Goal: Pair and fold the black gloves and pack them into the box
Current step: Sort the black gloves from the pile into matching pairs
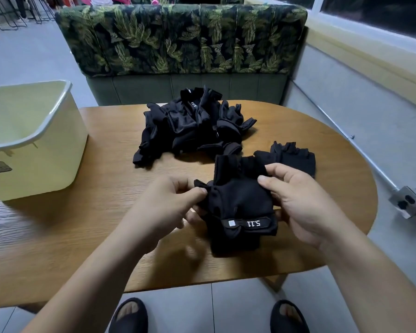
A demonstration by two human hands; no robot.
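Observation:
A black fingerless glove (238,203) with a white "5.11" wrist strap is held above the table's near edge. My left hand (163,205) pinches its left side and my right hand (303,203) grips its right side. One more black glove (291,157) lies flat on the table just behind my right hand. A pile of several black gloves (190,126) sits at the far middle of the table. The pale cream plastic box (34,140) stands open at the table's left end; the part of its inside that shows holds nothing.
The wooden oval table (82,224) carries everything. A bench with a green leaf-print back (178,39) stands behind it. A wall with a metal conduit and socket (405,200) is on the right. My feet in black slippers (130,316) show below the table edge.

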